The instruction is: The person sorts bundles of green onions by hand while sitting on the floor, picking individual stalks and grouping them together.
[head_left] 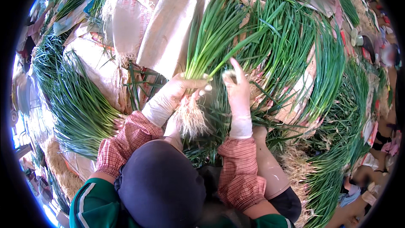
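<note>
My left hand [176, 90], in a thin whitish glove, is closed around a bunch of green onions [211, 38] just above the roots. The leaves point up and away, and the pale roots [192, 116] hang below my fist. One stalk [234, 52] leans out of the bunch to the right. Just right of the bunch is my right hand [238, 88], gloved too, its index finger raised and apart from the thumb. Nothing shows between its fingers, though the fingertips are slightly blurred.
Piles of green onions lie at the left [80, 109], far right [278, 38] and near right [341, 143]. Pale woven sacks [168, 25] lie beyond my hands. Loose trimmed leaves [202, 150] cover the ground by my legs. A dark cap [160, 185] fills the lower middle.
</note>
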The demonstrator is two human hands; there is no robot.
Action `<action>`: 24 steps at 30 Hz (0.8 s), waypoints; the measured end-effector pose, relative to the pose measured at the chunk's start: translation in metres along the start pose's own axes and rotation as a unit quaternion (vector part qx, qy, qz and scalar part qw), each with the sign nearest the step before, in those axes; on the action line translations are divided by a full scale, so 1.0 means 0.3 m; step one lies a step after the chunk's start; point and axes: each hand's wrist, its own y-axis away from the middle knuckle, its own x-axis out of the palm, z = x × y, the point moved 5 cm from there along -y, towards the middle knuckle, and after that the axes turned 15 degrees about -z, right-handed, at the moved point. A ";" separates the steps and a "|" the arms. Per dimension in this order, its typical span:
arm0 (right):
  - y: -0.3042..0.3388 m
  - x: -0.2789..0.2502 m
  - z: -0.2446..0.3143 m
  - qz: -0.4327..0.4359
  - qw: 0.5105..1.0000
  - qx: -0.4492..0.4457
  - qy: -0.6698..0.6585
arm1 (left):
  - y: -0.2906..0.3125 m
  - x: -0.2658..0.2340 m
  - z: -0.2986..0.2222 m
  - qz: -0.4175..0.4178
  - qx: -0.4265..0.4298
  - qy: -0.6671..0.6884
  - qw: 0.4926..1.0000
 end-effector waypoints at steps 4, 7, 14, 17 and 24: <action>-0.005 0.068 0.096 0.021 0.977 -0.189 0.102 | 0.042 0.017 -0.034 0.018 -0.072 0.029 0.997; 0.057 0.083 0.121 -0.083 0.954 -0.253 0.134 | 0.044 -0.001 -0.027 0.000 0.008 -0.029 1.000; 0.064 0.072 0.054 -0.056 0.930 -0.250 0.265 | 0.032 0.014 -0.005 0.043 -0.011 -0.016 0.999; 0.093 0.076 0.010 0.071 0.944 -0.041 0.320 | 0.022 -0.011 -0.005 0.027 0.006 -0.041 0.999; 0.255 0.036 -0.181 0.369 0.886 0.142 0.243 | 0.054 -0.080 -0.152 0.005 0.043 0.090 0.995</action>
